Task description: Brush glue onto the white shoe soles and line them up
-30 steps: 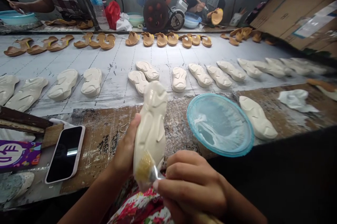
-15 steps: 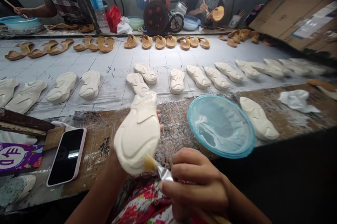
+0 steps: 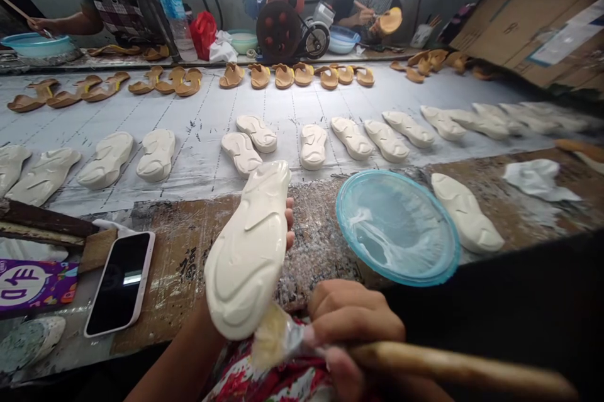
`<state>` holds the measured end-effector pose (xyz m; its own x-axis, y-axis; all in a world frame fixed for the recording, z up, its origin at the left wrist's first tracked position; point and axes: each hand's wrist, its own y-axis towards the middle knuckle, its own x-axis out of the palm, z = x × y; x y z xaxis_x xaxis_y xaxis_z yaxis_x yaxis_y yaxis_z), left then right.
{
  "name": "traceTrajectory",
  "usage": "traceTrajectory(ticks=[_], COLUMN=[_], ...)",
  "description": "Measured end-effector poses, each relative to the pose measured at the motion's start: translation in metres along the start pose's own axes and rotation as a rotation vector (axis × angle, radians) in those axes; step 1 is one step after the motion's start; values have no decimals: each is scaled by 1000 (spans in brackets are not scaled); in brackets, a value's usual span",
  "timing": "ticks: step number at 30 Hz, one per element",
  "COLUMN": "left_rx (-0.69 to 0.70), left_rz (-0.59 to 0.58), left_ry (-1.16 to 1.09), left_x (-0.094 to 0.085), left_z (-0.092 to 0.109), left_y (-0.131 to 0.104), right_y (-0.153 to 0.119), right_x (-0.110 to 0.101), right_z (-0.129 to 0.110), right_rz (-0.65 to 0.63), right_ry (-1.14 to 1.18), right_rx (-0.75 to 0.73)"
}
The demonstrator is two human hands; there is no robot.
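A glossy cream shoe sole (image 3: 248,251) lies tilted in my left hand (image 3: 289,223), which grips it from beneath; only the fingertips show past its right edge. My right hand (image 3: 356,320) is closed around a paintbrush (image 3: 415,358) with a wooden handle and metal ferrule. Its pale bristles are at the lower right edge of the sole's wide end. Right of the sole stands a turquoise bowl (image 3: 399,273) with milky white liquid in it. Another cream sole (image 3: 465,213) rests just beyond the bowl.
Cream soles (image 3: 158,153) stand in a row across the white-covered table (image 3: 198,116), with brown soles (image 3: 283,76) behind. A phone (image 3: 120,282) lies at left, a crumpled white cloth (image 3: 538,178) at right. Across the table are two people, a machine (image 3: 280,27) and a water bottle (image 3: 172,5).
The sole in my left hand has turned, its wide end lower and its narrow end shifted right. The brush has swung round to the sole's edge, its handle now pointing right.
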<state>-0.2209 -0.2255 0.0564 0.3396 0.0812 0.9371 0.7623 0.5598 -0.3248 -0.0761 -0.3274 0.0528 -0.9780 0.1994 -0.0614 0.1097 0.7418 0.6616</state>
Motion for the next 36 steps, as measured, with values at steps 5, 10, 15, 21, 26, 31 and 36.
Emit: traceTrajectory(ticks=[5, 10, 15, 21, 26, 31, 36], left_rx=[64, 43, 118, 436, 402, 496, 600], left_rz=[60, 118, 235, 340, 337, 391, 444], left_ry=[187, 300, 319, 151, 198, 186, 140], left_x=[-2, 1, 12, 12, 10, 10, -6], left_z=[-6, -31, -30, -9, -1, -4, 6], left_y=[-6, -17, -14, -5, -3, 5, 7], right_y=[30, 66, 53, 9, 21, 13, 1], right_x=[-26, -32, -2, 8, -17, -4, 5], right_z=[11, 23, 21, 9, 8, 27, 29], right_rz=[74, 309, 7, -348, -264, -222, -260], right_ry=[12, -339, -199, -178, -148, -270, -166], right_rx=[-41, -118, -183, -257, -19, -192, -222])
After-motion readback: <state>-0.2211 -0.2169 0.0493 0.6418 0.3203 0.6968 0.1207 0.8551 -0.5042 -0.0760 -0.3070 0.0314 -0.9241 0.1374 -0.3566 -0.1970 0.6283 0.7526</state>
